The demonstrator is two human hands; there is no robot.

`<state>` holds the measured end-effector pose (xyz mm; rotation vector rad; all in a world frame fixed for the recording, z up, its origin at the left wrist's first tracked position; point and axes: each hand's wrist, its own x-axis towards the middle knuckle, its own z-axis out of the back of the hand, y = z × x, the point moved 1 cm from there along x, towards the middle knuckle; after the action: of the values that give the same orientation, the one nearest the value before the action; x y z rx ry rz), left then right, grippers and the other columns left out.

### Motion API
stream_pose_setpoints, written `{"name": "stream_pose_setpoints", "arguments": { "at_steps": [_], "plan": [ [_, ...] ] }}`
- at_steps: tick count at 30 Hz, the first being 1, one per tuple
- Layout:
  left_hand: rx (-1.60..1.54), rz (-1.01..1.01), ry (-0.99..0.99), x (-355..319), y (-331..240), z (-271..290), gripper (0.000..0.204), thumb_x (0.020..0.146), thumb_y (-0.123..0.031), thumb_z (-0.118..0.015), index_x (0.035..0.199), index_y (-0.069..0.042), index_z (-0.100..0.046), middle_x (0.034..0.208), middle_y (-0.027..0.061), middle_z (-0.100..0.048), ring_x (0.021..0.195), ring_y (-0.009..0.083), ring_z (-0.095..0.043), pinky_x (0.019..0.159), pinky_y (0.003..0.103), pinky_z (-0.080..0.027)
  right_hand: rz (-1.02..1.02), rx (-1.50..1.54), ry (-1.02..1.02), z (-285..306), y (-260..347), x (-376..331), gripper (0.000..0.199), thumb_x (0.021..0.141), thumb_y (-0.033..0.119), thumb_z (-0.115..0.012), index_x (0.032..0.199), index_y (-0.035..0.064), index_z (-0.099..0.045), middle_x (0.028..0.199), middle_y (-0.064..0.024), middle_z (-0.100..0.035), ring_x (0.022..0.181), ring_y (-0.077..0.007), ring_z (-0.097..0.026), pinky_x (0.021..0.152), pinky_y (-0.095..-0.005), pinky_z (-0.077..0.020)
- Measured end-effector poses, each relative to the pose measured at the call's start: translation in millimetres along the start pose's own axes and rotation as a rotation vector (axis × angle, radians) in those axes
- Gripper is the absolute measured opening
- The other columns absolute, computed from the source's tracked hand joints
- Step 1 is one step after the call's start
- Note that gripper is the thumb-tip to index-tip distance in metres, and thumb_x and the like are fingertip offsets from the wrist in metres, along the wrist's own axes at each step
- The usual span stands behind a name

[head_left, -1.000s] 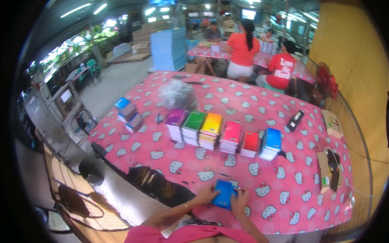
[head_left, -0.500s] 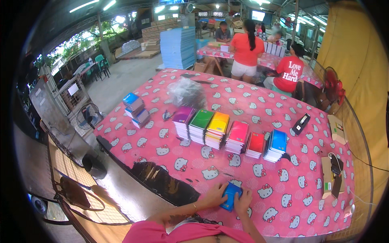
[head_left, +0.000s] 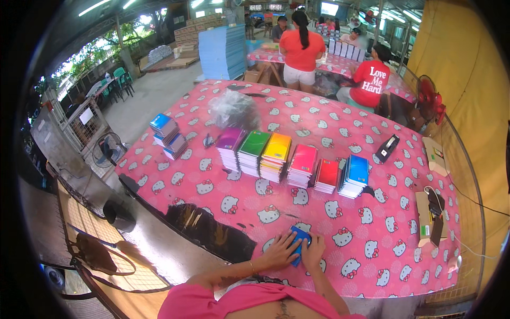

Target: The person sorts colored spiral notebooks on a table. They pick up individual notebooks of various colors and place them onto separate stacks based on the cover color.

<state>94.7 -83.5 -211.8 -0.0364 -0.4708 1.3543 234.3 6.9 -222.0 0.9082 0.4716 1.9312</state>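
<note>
A small blue notebook (head_left: 300, 235) lies on the pink table close in front of me. Across its left side and cover reach the fingers of my left hand (head_left: 281, 251). My right hand (head_left: 313, 250) is closed around its right edge, thumb toward the cover. How many notebooks are under the top cover, my hands hide. Beyond them stands a row of spiral notebook stacks: purple (head_left: 231, 139), green (head_left: 254, 143), yellow (head_left: 277, 148), pink (head_left: 303, 158), red (head_left: 328, 173) and blue (head_left: 356, 170).
Farther left stands an uneven stack of blue-covered notebooks (head_left: 169, 135). A clear plastic bag (head_left: 234, 108) sits behind the row. On the right are a black tape dispenser (head_left: 387, 148) and an open cardboard box (head_left: 424, 215). The tablecloth is torn (head_left: 210, 231) at the near left edge.
The whole view has shifted, so the table sits higher and further left. My left hand's fingers now reach further over the blue notebook's cover; both hands stay on it.
</note>
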Motion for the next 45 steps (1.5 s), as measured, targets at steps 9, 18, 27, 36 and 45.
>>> {"name": "stream_pose_setpoints", "arguments": {
  "at_steps": [9, 18, 27, 36, 45],
  "plan": [
    [-0.154, -0.012, 0.004, 77, 38, 76, 0.070, 0.088, -0.032, -0.066, 0.147, -0.007, -0.038, 0.132, 0.0190, -0.058, 0.119, 0.0372, -0.056, 0.099, 0.049, -0.043, -0.065, 0.001, 0.079, -4, -9, -3, 0.033, 0.087, 0.017, -0.064, 0.117, 0.0052, -0.060, 0.108, -0.0164, -0.056, 0.102, -0.0340, -0.055, 0.087, -0.0465, -0.0396],
    [-0.514, 0.347, -0.652, 235, 166, 412, 0.090, 0.085, -0.005, -0.056, 0.158, -0.019, -0.005, 0.077, 0.0125, -0.069, 0.062, 0.0191, -0.067, 0.059, 0.038, -0.054, -0.022, 0.022, 0.059, -3, -3, -2, 0.033, 0.089, 0.018, -0.062, 0.118, 0.0048, -0.059, 0.108, -0.0178, -0.057, 0.102, -0.0353, -0.055, 0.086, -0.0476, -0.0403],
    [0.020, 0.059, -0.111, 156, 118, 187, 0.052, 0.085, -0.023, -0.070, 0.132, -0.008, -0.054, 0.121, 0.0218, -0.060, 0.111, 0.0391, -0.058, 0.097, 0.047, -0.046, -0.123, 0.128, -0.002, -3, -9, 5, 0.029, 0.087, 0.019, -0.065, 0.112, 0.0036, -0.062, 0.103, -0.0188, -0.059, 0.095, -0.0383, -0.058, 0.083, -0.0467, -0.0443],
    [0.033, 0.250, -0.559, 134, 170, 132, 0.043, 0.084, -0.017, -0.069, 0.124, -0.005, -0.059, 0.120, 0.0192, -0.058, 0.111, 0.0379, -0.056, 0.095, 0.047, -0.045, 0.074, 0.082, -0.075, -16, 40, 115, 0.058, 0.085, 0.023, -0.070, 0.137, 0.0094, -0.049, 0.136, -0.0256, -0.043, 0.131, -0.0413, -0.038, 0.109, -0.0518, -0.0306],
    [0.103, 0.183, -0.534, 155, 207, 148, 0.038, 0.084, -0.015, -0.068, 0.119, -0.003, -0.059, 0.115, 0.0185, -0.059, 0.108, 0.0370, -0.056, 0.091, 0.046, -0.047, -0.107, 0.255, -0.145, -75, 36, 250, 0.058, 0.082, 0.026, -0.075, 0.127, -0.0032, -0.055, 0.125, -0.0249, -0.052, 0.118, -0.0383, -0.052, 0.099, -0.0447, -0.0427]
  ]
}}
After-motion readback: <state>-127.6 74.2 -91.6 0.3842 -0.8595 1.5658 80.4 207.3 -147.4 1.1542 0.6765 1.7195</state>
